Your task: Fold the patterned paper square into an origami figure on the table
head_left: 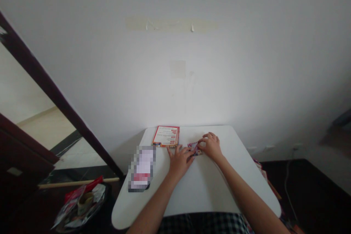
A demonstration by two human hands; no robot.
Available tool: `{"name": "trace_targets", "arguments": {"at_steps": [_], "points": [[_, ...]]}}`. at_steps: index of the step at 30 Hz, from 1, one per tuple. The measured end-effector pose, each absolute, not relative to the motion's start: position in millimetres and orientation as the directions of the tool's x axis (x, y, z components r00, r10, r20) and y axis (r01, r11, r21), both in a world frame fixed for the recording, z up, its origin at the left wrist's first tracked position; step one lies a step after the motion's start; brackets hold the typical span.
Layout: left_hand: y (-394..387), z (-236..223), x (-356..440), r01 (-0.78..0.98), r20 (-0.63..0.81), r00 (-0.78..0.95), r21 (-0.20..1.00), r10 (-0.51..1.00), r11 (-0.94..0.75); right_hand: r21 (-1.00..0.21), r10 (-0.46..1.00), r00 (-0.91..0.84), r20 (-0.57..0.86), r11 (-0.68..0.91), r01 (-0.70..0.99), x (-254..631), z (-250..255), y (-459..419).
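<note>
A small folded piece of patterned, pink-and-purple paper [194, 148] lies on the white table [208, 186] between both hands. My left hand [179, 160] rests on the table with its fingers stretched toward the paper's left edge and touching it. My right hand [211, 146] has its fingers curled and pinched on the paper's right side. Just left of the hands, at the table's far edge, lies a red-bordered booklet [166, 136].
A flat blurred-out object [142, 168] lies at the table's left edge. The table stands against a white wall. On the dark floor to the left sits a bag of wrappers and rubbish [80, 203]. A dark door frame [49, 91] slants at the left.
</note>
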State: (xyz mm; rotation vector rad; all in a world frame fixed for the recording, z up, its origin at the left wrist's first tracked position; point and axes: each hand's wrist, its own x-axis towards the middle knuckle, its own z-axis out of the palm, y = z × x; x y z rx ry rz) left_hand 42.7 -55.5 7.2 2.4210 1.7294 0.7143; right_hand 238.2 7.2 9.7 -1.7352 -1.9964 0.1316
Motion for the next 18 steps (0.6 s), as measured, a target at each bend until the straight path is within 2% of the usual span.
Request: {"name": "trace_targets", "arguments": {"at_steps": [10, 18], "points": [[-56, 8, 42, 0.88, 0.324, 0.249, 0.318, 0.913, -0.353, -0.362, 0.962, -0.14, 0.233, 0.219, 0.906, 243, 10, -1], [-53, 6, 41, 0.866, 0.307, 0.256, 0.349, 0.916, -0.359, -0.367, 0.951, -0.189, 0.245, 0.271, 0.89, 248, 4, -6]]}}
